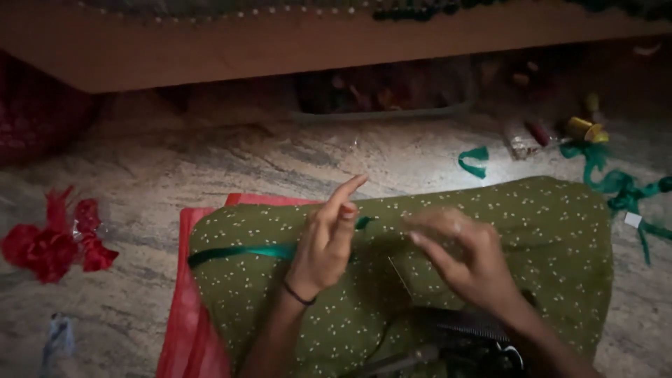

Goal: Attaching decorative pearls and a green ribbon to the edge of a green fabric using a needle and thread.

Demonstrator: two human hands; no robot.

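Ribbon (pixel 241 252), green, runs toward nine o'clock from left hand (pixel 323 241), fingers pinching it; right hand (pixel 465 255) blurred, grip unclear.

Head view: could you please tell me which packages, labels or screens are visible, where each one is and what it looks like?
Small white tag: on the green ribbon, far right, squarish.
Clear plastic packet: on the floor, upper right, crumpled.
No screens or signs.

Setting reads to me as a home floor workspace: speckled stone floor (pixel 280 161), wooden bed frame (pixel 280 49) beyond my hands, ribbon scraps (pixel 616 185), thread spools (pixel 586 129) scattered right.
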